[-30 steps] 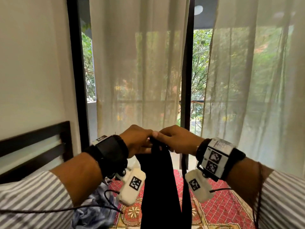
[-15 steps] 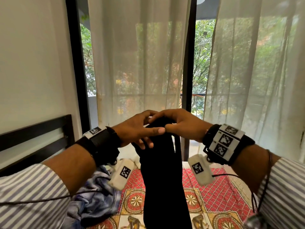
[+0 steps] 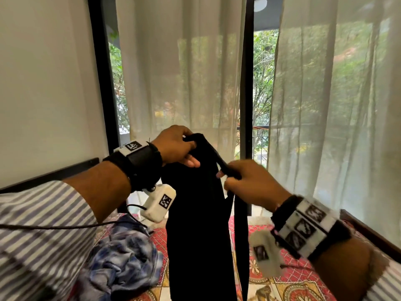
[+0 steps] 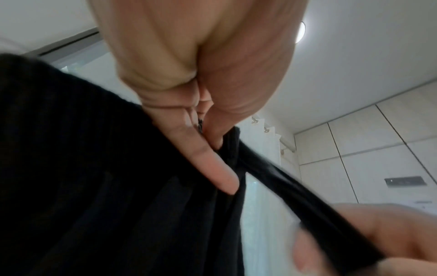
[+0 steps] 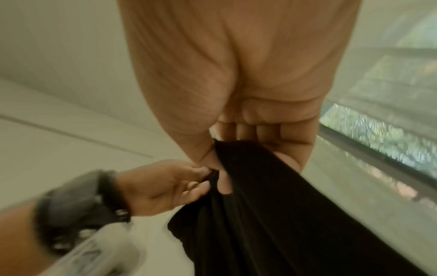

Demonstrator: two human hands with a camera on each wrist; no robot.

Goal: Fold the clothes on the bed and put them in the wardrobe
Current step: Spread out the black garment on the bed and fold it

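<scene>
Sheer white curtains [image 3: 184, 83] are hanging across a tall dark-framed window at the far side of the room, and in the head view a bed [image 3: 303, 276] with a red patterned cover is lying below the raised arms, a crumpled blue tie-dye garment [image 3: 125, 257] sitting on it at the near left. The task's black garment [image 3: 195, 235] is hanging in the air above the bed, its length dropping out of the bottom of the view; the left hand [image 3: 175, 146] is gripping its top bunch while the right hand [image 3: 249, 183], lower and to the right, is pinching a narrow black edge that is running taut between the two. In the left wrist view the left hand [image 4: 189, 93] is curling its fingers [image 4: 208, 164] against the dark cloth, pressing it into the palm, and the taut strip is stretching down to the blurred right hand at the near right. In the right wrist view the right hand [image 5: 248, 112] is closing thumb and curled fingers on a gathered fold of the black garment [image 5: 272, 214], with the left hand [image 5: 170, 184] pinching just beside it. The step looks like finding and squaring the top edge (which part of the garment this is cannot be told), so the hands should probably be drawing apart along that edge, keeping it level and taut, letting the cloth hang free of twists before laying it down to fold.
</scene>
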